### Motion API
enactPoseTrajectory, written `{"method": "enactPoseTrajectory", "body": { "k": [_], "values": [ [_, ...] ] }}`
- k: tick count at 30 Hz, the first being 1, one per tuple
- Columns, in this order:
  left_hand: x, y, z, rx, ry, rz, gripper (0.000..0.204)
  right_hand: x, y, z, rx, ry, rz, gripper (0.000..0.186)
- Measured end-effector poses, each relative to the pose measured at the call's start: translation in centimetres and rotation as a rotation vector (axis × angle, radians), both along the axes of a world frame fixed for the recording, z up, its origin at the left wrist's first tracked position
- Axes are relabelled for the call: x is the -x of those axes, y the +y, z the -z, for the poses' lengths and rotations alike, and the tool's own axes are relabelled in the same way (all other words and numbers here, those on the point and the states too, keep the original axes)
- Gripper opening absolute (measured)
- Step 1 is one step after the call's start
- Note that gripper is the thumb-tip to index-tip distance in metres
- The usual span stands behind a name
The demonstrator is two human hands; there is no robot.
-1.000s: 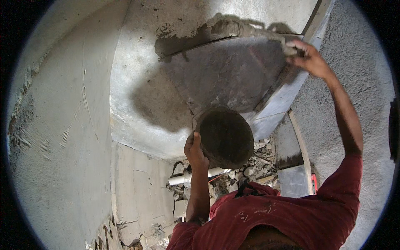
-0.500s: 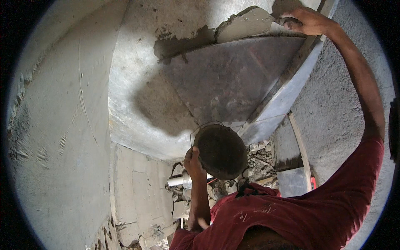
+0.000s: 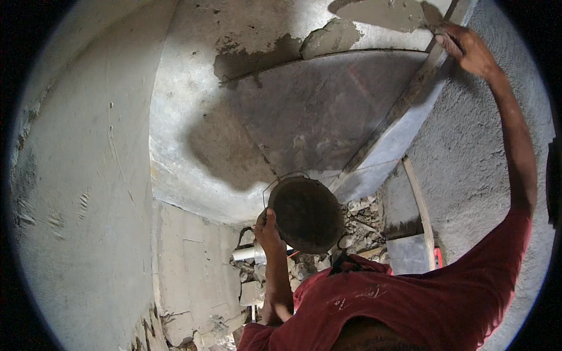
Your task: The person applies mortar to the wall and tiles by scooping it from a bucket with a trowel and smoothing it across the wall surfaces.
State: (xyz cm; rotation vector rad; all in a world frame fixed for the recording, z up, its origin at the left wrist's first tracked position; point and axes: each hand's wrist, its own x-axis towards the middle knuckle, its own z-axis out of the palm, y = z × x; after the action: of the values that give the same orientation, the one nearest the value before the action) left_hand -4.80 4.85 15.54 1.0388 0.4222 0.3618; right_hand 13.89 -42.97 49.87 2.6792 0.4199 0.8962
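Observation:
My left hand (image 3: pixel 269 233) grips the near-left edge of a dark round bucket (image 3: pixel 305 215) with a thin wire handle. The bucket's inside is dark, so its contents cannot be made out. At the upper right, my right hand (image 3: pixel 468 50) is closed round the handle of a trowel (image 3: pixel 380 14), whose long blade is smeared with grey mortar. Just below the blade, a lump of wet mortar (image 3: pixel 332 38) clings to the surface along the top edge of a dark grey slab (image 3: pixel 328 105). A damp, darker patch (image 3: pixel 252 61) spreads left of that lump.
A straight strip (image 3: pixel 404 105) borders the slab's right side. Rough grey wall (image 3: pixel 480 146) rises at the right, smoother plaster wall (image 3: pixel 88 175) at the left. Rubble (image 3: pixel 363 219), a white pipe (image 3: pixel 244 254) and a leaning wooden batten (image 3: pixel 418 199) lie below.
My right hand has moved right and slightly down, and the trowel blade has come away from the mortar lump, up and to the right. The bucket has shifted slightly left.

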Motion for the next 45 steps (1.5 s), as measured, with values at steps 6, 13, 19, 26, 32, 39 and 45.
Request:
{"method": "enactPoseTrajectory", "body": {
  "k": [6,13,19,26,32,39,45],
  "values": [
    [-0.2,0.0,1.5,-0.021,0.052,-0.013,0.023,1.2,10.5,2.5,0.087,0.007,-0.104,0.039],
    [0.3,-0.1,0.8,-0.041,0.055,-0.014,0.025,0.7,15.4,3.3,-0.018,-0.077,-0.095,0.038],
    [1.7,0.7,1.7,-0.099,0.073,-0.038,0.024,-2.0,5.0,1.3,-0.002,-0.079,-0.012,0.048],
    [2.1,1.1,2.5,-0.189,0.176,-0.066,0.021,-2.1,1.4,0.2,0.262,0.017,0.096,0.050],
    [2.2,1.9,3.9,-0.144,0.171,-0.032,0.036,-1.3,8.1,-5.2,0.442,0.278,-0.468,0.031],
    [2.5,2.0,3.7,-0.135,0.164,-0.014,0.033,-1.0,10.1,-8.0,0.483,0.313,-0.158,0.017],
    [2.3,1.8,4.3,-0.103,0.129,-0.036,0.023,4.3,9.1,-11.7,0.300,0.238,0.447,0.019]
  ]
}}
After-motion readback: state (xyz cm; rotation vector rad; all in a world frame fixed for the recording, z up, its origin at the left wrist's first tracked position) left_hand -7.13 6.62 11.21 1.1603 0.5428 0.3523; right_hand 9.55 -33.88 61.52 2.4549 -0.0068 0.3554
